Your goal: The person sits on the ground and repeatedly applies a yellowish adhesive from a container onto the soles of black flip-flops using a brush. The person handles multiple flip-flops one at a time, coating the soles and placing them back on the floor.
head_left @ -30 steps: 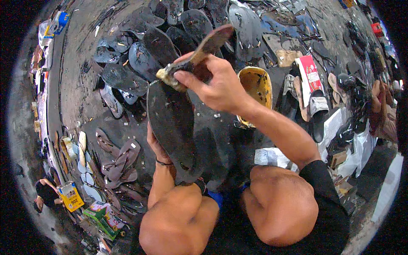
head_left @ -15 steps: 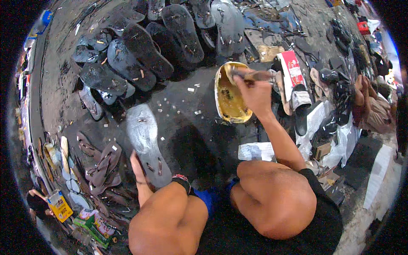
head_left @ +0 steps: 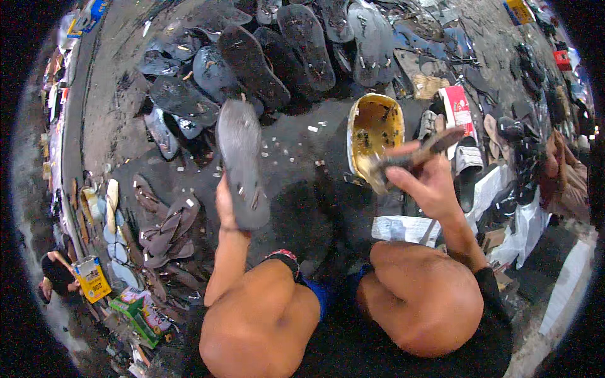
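My left hand grips a dark grey flip-flop along its left side. Its underside is turned up, and strap plugs show near the end closest to me. My right hand is wrapped round the dark handle of a brush. The brush's bristles, smeared by motion, are at the near edge of a yellow-stained tub. Dark spots and a yellowish coating cover the inside of the tub. The fingertips under the flip-flop are hidden.
Several dark flip-flops lie underside up at the back. More brown flip-flops are heaped at left, near a green box. Right of the tub are a red and white box, sandals and paper. Another person sits far right.
My left hand has raised the flip-flop and moved it farther from me. My right hand has drawn the brush from the tub's far part to its near edge. The whole view has shifted.
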The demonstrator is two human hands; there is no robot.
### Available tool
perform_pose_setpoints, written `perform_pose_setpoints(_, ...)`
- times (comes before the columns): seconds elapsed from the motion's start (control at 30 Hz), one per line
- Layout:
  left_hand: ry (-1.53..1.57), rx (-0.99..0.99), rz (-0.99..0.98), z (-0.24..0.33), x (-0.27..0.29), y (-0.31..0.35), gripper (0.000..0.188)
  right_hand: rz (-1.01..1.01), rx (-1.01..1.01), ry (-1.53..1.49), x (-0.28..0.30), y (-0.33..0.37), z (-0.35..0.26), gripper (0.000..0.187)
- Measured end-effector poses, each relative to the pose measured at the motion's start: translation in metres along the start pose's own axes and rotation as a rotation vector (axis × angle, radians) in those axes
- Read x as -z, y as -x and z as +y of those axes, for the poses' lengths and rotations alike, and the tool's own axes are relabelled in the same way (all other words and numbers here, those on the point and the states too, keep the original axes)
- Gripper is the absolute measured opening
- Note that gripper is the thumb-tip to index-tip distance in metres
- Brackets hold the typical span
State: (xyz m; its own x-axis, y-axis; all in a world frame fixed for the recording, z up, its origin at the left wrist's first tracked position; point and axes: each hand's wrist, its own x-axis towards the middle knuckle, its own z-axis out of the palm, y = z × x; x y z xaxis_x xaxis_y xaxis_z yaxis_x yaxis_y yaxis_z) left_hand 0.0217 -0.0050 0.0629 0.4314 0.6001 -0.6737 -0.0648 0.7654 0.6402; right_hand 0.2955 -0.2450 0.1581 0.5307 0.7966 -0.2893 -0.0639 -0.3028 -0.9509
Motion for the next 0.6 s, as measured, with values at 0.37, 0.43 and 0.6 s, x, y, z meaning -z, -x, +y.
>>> perform_pose_setpoints(0.37, 0.391, -0.062, -0.542, 0.014, -0.005, -0.066, 0.053, -0.103, 0.948, 0.203, -0.101, -0.081, -0.010, 0.038)
perform_pose_setpoints(0.43, 0.819, 0.188, -0.778, 0.043, 0.026, -0.087, 0.039, -0.371, 0.945, 0.258, -0.109, -0.045, 0.000, 0.047)
perform_pose_setpoints(0.6, 0.044, -0.385, -0.476, 0.030, 0.002, -0.088, 0.032, 0.032, 0.887, 0.065, -0.101, -0.083, -0.014, 0.027)
